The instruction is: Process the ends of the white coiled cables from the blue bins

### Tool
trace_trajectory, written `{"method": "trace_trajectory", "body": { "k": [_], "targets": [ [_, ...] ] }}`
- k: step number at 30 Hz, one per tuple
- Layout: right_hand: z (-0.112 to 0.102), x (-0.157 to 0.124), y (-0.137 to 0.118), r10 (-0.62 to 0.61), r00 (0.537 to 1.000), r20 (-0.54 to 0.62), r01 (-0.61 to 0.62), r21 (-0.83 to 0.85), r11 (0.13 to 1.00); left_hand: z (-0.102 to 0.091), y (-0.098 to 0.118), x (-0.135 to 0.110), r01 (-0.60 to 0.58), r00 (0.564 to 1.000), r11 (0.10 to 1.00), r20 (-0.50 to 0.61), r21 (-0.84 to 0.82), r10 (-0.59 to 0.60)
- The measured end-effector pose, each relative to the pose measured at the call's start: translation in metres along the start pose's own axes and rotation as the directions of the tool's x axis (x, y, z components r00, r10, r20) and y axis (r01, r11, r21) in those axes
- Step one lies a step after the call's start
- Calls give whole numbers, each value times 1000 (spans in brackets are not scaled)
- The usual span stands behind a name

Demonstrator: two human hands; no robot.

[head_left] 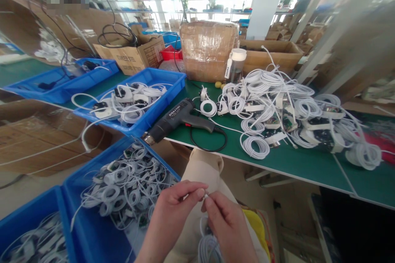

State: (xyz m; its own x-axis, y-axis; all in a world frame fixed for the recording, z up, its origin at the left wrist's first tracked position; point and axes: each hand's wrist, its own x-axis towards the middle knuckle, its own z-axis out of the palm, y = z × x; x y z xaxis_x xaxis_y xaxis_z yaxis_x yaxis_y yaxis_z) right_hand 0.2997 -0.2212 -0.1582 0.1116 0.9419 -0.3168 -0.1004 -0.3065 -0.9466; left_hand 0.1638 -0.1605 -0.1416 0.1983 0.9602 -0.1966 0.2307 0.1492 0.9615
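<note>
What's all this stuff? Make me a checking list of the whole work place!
Surface: green table, bare along its front edge.
Job's things: a small white wire end pinched between both hands; its coil lies in the lap.
Clutter: black heat gun, clear jar, taped cardboard box.
Hands: left hand and right hand meet fingertip to fingertip, both closed on the wire end.
Cables: a heap of white coiled cables on the table; more fill the blue bins.
Surroundings: shelves, cartons, and a person far off at the back.
</note>
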Motion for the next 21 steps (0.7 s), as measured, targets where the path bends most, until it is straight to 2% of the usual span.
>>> {"method": "trace_trajectory", "body": {
  "k": [6,13,17,21],
  "targets": [
    [2,4,10,97,992,76,-112,231,967,-1,0,-1,-49,999,999,10,21,49],
    [4,7,13,138,988,72,-154,320,935,-3,0,-1,-124,992,987,26,98,122],
    [6,7,12,150,987,59,-161,336,928,-3,-1,-1,-77,997,993,30,93,75],
    [6,7,10,165,984,73,-180,353,918,0,1,-1,31,999,999,15,31,-32]
  ]
}}
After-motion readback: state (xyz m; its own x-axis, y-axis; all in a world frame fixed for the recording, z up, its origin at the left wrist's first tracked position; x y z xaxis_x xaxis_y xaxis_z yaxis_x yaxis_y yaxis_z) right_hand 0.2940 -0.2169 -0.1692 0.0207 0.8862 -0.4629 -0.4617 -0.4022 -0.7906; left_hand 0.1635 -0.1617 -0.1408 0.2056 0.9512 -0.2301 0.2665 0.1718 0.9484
